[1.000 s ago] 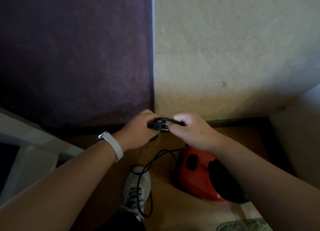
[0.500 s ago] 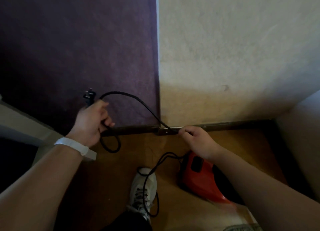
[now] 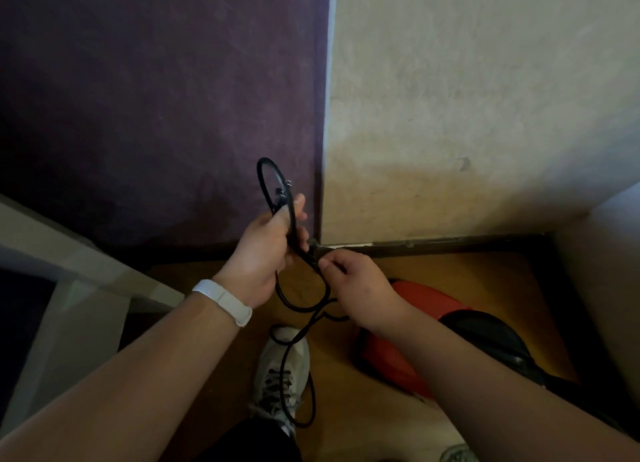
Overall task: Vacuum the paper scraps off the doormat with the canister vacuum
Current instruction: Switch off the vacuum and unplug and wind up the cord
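Standing position, view down into the floor's far corner.

- Left hand: fingers curled round a black power cord, thumb pressed up along it. A loop of cord stands up above the fist. The plug sits just above the thumb tip, metal prongs pointing up and to the right.
- Right hand: thumb and forefinger pinch the same cord just below and to the right of the left hand – the two hands are near, with a short taut run of cord between them.
- Below the hands the cord sags in a couple of slack loops, then trails down across a white laced shoe at the near edge of the floor.
- Canister vacuum: red shell with a black section on its right end, on the wooden floor under the right forearm and near the right-hand wall. It is just right of the shoe.
- White wristband on the left wrist.
- Backdrop: dark purple panel on the left, beige wall on the right, and a dark skirting strip where they meet the floor.
- White furniture edge along the floor's left side.
- A grey textured patch at the near right corner – too little showing to say what it is.
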